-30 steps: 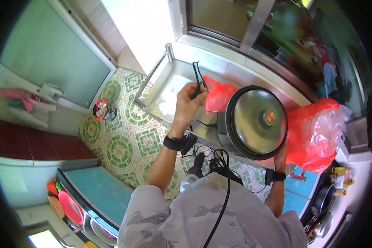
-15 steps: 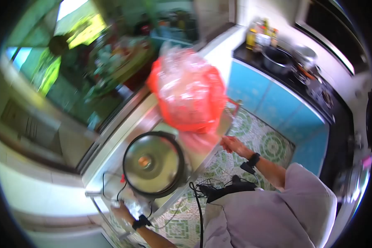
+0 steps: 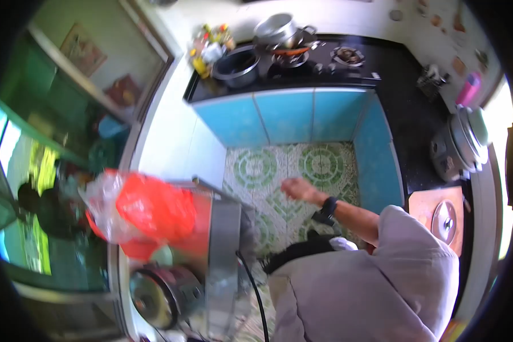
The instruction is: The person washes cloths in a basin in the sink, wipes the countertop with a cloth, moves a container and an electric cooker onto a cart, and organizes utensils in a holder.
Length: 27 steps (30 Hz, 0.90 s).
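Note:
My right hand [image 3: 300, 189] hangs over the patterned floor, a black band on its wrist. Nothing shows in it, but its fingers are smeared by motion. My left hand is out of view. On the metal-edged stand to the left sits a rice cooker [image 3: 179, 293] with a glass lid. Beyond the cooker, on the same stand, lies a bulging red plastic bag [image 3: 157, 208] with a clear plastic bag [image 3: 105, 199] against it. My right hand touches none of these.
Blue cabinets [image 3: 285, 118] carry a black counter with a dark pot [image 3: 236, 66], a stacked silver pot [image 3: 275, 28] and bottles [image 3: 200, 65]. On the right stand another cooker [image 3: 459, 145] and a cutting board [image 3: 419, 211] bearing a glass lid [image 3: 443, 221]. A black cable [image 3: 251, 279] crosses below.
My view has swung right toward the stove and counter. The stand, cooker and bags now appear lower left. My left hand, earlier beside the cooker, has left the view; my right is away from the stand.

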Each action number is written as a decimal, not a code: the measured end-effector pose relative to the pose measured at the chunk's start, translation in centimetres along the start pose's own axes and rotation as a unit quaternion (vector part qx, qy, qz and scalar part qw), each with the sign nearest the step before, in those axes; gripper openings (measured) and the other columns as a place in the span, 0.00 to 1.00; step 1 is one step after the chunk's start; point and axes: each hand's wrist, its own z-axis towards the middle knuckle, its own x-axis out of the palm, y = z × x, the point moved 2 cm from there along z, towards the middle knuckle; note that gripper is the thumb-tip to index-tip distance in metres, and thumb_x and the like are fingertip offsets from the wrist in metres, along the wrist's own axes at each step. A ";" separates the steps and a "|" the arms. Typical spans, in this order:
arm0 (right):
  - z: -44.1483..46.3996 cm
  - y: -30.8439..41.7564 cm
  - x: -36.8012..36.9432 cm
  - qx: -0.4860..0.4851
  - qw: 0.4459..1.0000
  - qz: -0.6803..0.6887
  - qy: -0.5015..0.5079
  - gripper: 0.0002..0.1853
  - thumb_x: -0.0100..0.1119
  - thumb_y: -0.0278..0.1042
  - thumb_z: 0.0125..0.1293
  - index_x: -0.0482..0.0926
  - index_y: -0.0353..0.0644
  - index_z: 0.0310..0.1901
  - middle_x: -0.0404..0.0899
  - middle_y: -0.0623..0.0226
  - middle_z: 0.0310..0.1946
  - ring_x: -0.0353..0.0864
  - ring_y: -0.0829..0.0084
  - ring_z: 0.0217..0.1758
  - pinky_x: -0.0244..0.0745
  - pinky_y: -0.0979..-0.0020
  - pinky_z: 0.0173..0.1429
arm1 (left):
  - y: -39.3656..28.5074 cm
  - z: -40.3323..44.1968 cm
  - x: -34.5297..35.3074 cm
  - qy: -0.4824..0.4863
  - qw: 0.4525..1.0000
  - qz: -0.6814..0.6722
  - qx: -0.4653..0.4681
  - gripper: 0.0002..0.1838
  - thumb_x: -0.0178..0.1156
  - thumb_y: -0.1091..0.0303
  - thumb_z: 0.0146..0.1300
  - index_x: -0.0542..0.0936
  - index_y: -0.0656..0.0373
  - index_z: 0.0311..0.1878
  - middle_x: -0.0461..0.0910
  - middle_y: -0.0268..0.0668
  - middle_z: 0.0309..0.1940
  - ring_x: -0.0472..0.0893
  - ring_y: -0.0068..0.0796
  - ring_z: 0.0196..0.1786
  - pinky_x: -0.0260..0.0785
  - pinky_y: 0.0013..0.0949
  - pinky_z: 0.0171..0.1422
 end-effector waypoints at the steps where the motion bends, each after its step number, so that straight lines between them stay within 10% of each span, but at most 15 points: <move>1: -0.9 -0.8 -2.7 -0.090 0.994 0.053 0.021 0.27 0.46 0.60 0.67 0.79 0.39 0.40 0.79 0.68 0.28 0.74 0.78 0.26 0.72 0.76 0.32 | 0.2 -0.3 1.0 0.102 0.992 0.056 0.048 0.22 0.49 0.57 0.67 0.72 0.65 0.56 0.75 0.44 0.48 0.76 0.31 0.40 0.74 0.33 0.43; 8: -6.3 -3.3 -13.7 -0.005 0.983 0.124 -0.134 0.26 0.44 0.57 0.70 0.76 0.38 0.34 0.70 0.76 0.21 0.67 0.84 0.21 0.62 0.80 0.25 | -11.4 -11.2 16.8 0.201 0.951 -0.189 -0.136 0.08 0.55 0.70 0.64 0.78 0.64 0.41 0.80 0.37 0.39 0.76 0.22 0.31 0.70 0.23 0.39; 18: -11.2 -7.4 -21.7 0.076 0.924 0.184 -0.328 0.25 0.44 0.55 0.70 0.76 0.37 0.34 0.70 0.74 0.21 0.67 0.83 0.20 0.62 0.80 0.24 | -11.7 -31.0 36.8 0.577 0.776 -0.143 -0.209 0.08 0.60 0.69 0.63 0.77 0.64 0.40 0.81 0.35 0.34 0.77 0.19 0.29 0.70 0.22 0.35; 27: -8.2 -6.9 -28.1 0.130 0.871 0.170 -0.442 0.25 0.48 0.57 0.68 0.77 0.38 0.33 0.70 0.74 0.20 0.68 0.82 0.20 0.63 0.79 0.24 | -15.6 -44.9 52.6 0.716 0.621 -0.165 -0.274 0.10 0.61 0.66 0.62 0.77 0.64 0.40 0.81 0.34 0.34 0.77 0.18 0.28 0.69 0.21 0.34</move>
